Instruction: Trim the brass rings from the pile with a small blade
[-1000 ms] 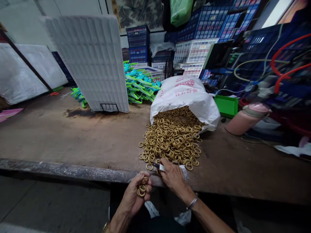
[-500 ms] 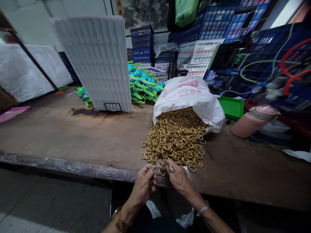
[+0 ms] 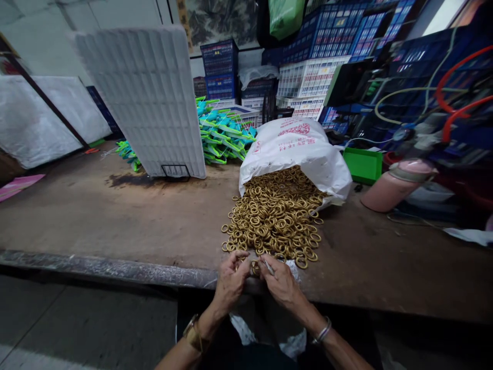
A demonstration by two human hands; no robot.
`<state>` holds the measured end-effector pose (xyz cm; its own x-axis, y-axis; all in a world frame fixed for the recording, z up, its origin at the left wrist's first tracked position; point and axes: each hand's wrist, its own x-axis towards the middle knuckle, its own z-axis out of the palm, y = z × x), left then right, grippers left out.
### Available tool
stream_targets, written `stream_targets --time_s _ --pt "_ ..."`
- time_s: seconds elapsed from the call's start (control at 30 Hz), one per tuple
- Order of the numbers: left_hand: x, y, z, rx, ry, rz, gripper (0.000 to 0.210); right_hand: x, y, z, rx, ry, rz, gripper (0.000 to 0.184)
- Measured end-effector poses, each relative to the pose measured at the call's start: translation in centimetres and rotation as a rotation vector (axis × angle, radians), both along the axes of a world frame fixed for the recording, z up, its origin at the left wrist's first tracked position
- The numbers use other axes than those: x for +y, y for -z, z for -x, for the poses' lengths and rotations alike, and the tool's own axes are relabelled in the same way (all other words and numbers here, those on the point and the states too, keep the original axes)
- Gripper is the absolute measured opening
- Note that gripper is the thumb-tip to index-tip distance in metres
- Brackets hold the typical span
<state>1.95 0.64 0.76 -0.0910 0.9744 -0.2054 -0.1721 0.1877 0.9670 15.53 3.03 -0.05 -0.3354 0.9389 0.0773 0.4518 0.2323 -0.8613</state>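
A heap of brass-coloured rings [image 3: 269, 221] spills from the open mouth of a white woven sack [image 3: 296, 144] onto the table. At the table's front edge, just before the heap, my left hand [image 3: 231, 280] is closed, with rings at its fingertips. Close on its right, my right hand [image 3: 283, 285] pinches a thin pale tool [image 3: 268, 266]; its exact kind is too small to tell. Between the two hands a ring [image 3: 254, 267] shows, near the fingertips of both. The fingers hide part of what they hold.
A pale ribbed panel [image 3: 146, 103] stands upright in a black wire stand, with green and blue plastic pieces [image 3: 225, 136] behind it. Right of the sack are a green tray [image 3: 362, 165] and a pink bottle [image 3: 396, 185]. Stacked crates [image 3: 221, 69] fill the back.
My left hand has risen and turned, its fingers now nearer the right hand's. My hands have come together around the ring between them. The whole view has shifted slightly.
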Motion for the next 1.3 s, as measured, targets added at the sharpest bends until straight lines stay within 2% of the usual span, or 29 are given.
stream_targets --time_s 0.13,0.23,0.33,0.53,0.7,0.8,0.93,1.2,1.3 --pt "0.8 -0.3 -0.1 0.172 0.072 -0.127 0.016 0.3 0.0 0.2 0.076 0.065 0.063 0.026" --pt "1.2 -0.5 -0.2 0.145 0.059 -0.114 0.016 0.6 0.4 0.1 0.098 0.084 0.044 0.026" --pt "1.3 -0.6 -0.2 0.118 0.102 -0.112 0.016 0.7 0.5 0.0 0.074 0.055 0.041 0.026" --pt "0.5 -1.0 -0.3 0.087 0.095 -0.093 0.017 0.5 -0.4 0.3 0.145 0.071 0.194 0.033" --pt "-0.6 -0.7 -0.2 0.071 0.057 -0.067 0.02 0.4 -1.0 0.7 0.114 0.086 0.235 0.027" --pt "-1.2 -0.4 0.0 0.001 0.096 0.048 0.027 0.3 -1.4 0.8 0.079 0.091 0.205 0.022" --pt "-1.7 -0.2 0.2 -0.135 0.151 0.172 0.032 -0.1 -1.9 0.9 0.076 0.028 0.166 0.021" --pt "-2.4 -0.6 0.2 -0.356 0.154 0.162 0.033 -0.2 -1.6 0.8 0.148 0.009 0.196 0.026" --pt "-2.5 -0.8 0.2 -0.386 0.134 0.145 0.033 -0.5 -1.1 0.6 0.029 0.05 0.091 0.023"
